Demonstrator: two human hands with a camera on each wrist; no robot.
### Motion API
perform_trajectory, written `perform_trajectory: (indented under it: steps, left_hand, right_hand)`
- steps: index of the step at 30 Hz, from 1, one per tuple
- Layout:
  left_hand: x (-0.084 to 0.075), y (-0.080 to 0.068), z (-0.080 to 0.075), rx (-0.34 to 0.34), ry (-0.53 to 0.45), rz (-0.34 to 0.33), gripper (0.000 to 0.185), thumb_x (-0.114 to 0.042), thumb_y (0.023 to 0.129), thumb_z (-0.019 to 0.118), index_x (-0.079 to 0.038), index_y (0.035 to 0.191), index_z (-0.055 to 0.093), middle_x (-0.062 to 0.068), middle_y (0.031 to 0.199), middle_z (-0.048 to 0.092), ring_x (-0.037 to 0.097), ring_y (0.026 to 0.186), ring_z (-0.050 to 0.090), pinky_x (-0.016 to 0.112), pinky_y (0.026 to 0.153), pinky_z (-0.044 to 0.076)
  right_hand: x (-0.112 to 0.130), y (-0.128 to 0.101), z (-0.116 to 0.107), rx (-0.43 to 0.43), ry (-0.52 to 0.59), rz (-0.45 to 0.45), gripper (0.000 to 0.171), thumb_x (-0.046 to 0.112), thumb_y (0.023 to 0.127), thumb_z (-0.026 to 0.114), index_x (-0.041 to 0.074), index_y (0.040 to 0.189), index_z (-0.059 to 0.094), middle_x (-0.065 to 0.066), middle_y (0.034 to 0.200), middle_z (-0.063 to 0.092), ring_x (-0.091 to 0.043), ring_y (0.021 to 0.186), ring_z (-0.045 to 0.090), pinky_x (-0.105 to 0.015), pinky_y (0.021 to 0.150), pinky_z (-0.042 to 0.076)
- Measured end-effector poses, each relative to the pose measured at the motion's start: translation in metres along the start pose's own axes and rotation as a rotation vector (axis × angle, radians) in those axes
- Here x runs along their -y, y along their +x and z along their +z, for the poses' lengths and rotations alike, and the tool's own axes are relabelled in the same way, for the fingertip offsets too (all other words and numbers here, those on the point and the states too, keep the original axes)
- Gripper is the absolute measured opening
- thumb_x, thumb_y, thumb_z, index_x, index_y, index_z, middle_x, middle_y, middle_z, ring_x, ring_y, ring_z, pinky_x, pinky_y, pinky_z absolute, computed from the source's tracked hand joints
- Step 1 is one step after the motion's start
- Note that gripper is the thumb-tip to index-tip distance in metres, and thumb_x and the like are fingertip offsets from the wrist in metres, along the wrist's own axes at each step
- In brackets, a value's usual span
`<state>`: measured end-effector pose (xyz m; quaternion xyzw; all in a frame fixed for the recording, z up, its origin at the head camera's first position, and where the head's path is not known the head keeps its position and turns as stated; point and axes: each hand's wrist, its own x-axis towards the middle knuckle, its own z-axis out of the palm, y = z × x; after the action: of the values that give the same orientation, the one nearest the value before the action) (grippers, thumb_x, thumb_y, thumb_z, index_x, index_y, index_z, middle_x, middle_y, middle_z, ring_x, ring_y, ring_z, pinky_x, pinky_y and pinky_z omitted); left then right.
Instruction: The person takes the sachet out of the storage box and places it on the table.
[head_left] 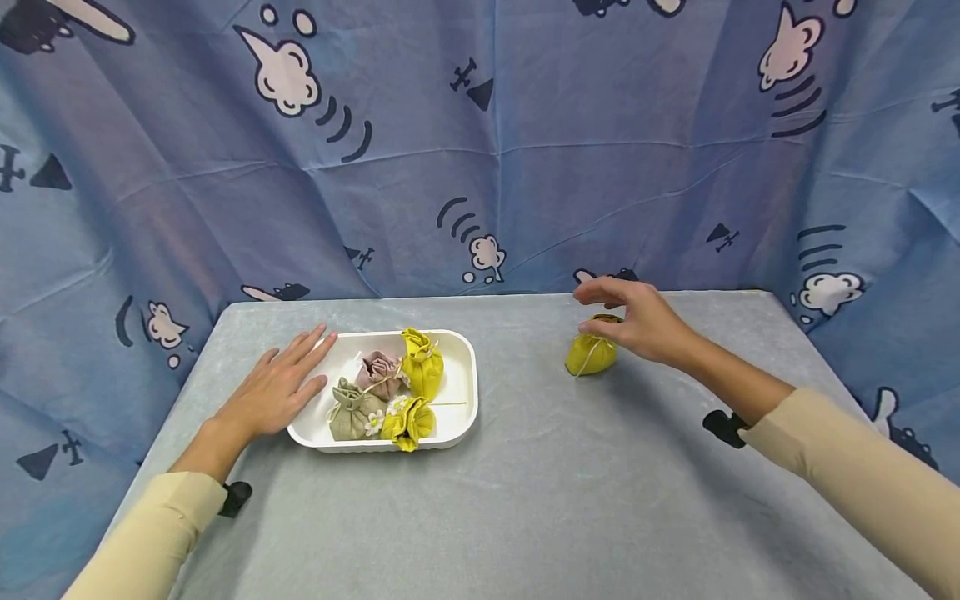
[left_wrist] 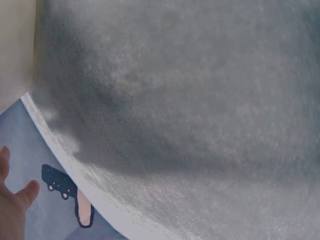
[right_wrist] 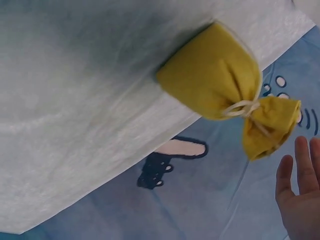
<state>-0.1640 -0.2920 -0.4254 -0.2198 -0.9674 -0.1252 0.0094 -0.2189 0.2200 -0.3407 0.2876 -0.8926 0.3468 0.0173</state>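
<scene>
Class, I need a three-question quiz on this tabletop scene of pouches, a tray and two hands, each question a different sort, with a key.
1. How many pouches lie in the white tray?
2. True or false: the right hand grips the yellow pouch that sits on the grey table.
3. Multiple choice: the left hand is
A. lifting the tray
B. lying flat beside the tray's left edge, fingers straight
C. pinching the pink pouch

Key
1. Four: two yellow, one pink, one beige.
2. False: the hand hovers open over the pouch; the right wrist view shows its fingers clear of it.
3. B
</scene>
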Motion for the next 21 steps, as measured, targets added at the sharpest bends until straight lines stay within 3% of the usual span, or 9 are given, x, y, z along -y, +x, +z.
perform_trajectory:
  steps: [10,21]
  left_hand:
    - [0.001,0.0,0.0,0.002,0.004,-0.001,0.06,-0.031,0.106,0.043,-0.014,0.16,0.023,0.014,0.165,0.018,0.046,0.146,0.024,0.071,0.108,0.021]
    - [0.001,0.0,0.0,0.009,0.002,-0.006,0.06,-0.03,0.106,0.044,-0.013,0.16,0.024,0.014,0.165,0.017,0.045,0.146,0.023,0.072,0.108,0.021]
  right_hand:
    - [0.023,0.008,0.018,0.067,0.064,-0.012,0.05,0.01,0.082,0.083,0.006,0.128,0.063,-0.01,0.124,0.067,-0.027,0.114,0.065,-0.048,0.095,0.051]
    - [0.044,0.018,0.051,0.126,0.151,-0.099,0.05,0.008,0.081,0.083,0.004,0.127,0.064,-0.008,0.125,0.067,-0.023,0.111,0.067,-0.044,0.097,0.052]
